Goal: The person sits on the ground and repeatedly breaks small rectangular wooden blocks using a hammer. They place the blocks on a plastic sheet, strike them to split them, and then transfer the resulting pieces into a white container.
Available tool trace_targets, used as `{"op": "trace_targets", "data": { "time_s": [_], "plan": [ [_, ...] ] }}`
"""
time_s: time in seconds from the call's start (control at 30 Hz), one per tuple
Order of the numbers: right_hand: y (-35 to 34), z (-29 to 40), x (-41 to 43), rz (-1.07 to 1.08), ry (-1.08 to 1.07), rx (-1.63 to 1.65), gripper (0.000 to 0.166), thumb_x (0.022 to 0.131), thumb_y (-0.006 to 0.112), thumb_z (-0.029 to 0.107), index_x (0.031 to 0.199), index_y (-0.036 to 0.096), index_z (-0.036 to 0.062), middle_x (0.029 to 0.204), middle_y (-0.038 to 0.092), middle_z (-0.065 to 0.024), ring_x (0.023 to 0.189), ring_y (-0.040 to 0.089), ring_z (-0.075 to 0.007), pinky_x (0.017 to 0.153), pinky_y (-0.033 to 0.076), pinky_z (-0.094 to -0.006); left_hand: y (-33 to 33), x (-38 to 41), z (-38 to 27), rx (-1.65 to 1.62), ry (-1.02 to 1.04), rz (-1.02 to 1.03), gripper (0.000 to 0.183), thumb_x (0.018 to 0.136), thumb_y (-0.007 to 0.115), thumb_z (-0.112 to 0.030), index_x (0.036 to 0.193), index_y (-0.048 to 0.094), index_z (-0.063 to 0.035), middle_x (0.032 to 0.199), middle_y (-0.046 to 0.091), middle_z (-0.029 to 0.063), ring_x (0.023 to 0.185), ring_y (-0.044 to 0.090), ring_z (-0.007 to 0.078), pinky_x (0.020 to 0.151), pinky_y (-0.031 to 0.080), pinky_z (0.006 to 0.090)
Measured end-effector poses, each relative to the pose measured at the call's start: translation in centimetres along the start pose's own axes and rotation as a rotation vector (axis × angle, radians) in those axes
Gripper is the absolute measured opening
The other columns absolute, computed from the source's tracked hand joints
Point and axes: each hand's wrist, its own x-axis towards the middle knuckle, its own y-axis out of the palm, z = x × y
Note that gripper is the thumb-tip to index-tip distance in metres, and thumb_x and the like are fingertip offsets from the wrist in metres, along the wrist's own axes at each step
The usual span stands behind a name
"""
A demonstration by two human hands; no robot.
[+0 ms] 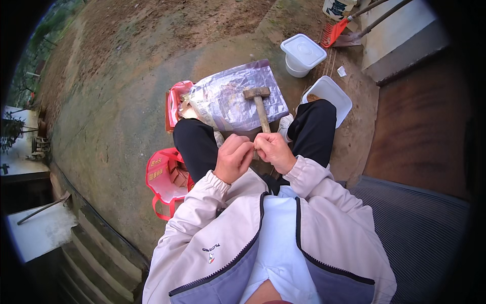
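Above my lap, my left hand (233, 156) and my right hand (276, 151) meet at the fingertips. Both have curled, pinched fingers; anything between them is too small to make out. A hammer (257, 93) with a wooden handle lies with its head on a silvery, crinkled foil sheet (224, 102) in front of my knees. Its handle runs back towards my right hand, which hides the near part, so I cannot tell whether they touch. At the sheet's left edge stands a red plastic-lined container (175, 102) with pale pieces (187, 110) inside.
By my left leg sits a red bag (163, 178) holding reddish blocks or packets (178, 174). At my right are an open white tub (334, 95) with brown contents and a white lidded bucket (298, 66). A red rake (335, 32) and a shovel (347, 39) lean beyond. Steps (102, 250) descend at left.
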Motion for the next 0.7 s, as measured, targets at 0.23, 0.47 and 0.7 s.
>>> {"op": "trace_targets", "data": {
  "time_s": [0.23,0.47,0.7],
  "plan": [
    [0.5,-1.0,-0.8,-0.025,0.318,0.388,0.024,0.097,0.047,0.017,0.074,0.050,0.0077,0.059,0.043,0.0017,0.043,0.034,-0.0061,0.040,0.027,-0.0224,0.4,-1.0,0.2,0.083,0.130,-0.022,0.022,0.069,0.070,0.004,0.090,0.064,0.0002,0.087,0.060,0.0108,0.071,0.057,0.0269,0.062,0.047,0.0358],
    [0.1,-2.3,0.0,0.021,0.493,0.646,0.028,0.098,0.045,0.021,0.072,0.047,0.0108,0.057,0.043,0.0030,0.040,0.034,-0.0057,0.038,0.028,-0.0221,0.7,-1.9,0.2,0.105,0.133,-0.074,0.024,0.067,0.071,0.007,0.089,0.065,0.0007,0.086,0.060,0.0114,0.070,0.057,0.0263,0.059,0.046,0.0349],
    [1.2,-2.2,0.0,-0.042,0.383,0.674,0.024,0.094,0.051,0.020,0.072,0.048,0.0102,0.058,0.044,0.0033,0.041,0.035,-0.0051,0.038,0.026,-0.0217,1.4,-1.7,-0.4,0.153,0.030,-0.191,0.020,0.071,0.070,0.007,0.089,0.064,0.0008,0.086,0.061,0.0116,0.070,0.058,0.0262,0.060,0.047,0.0343]
  ]
}}
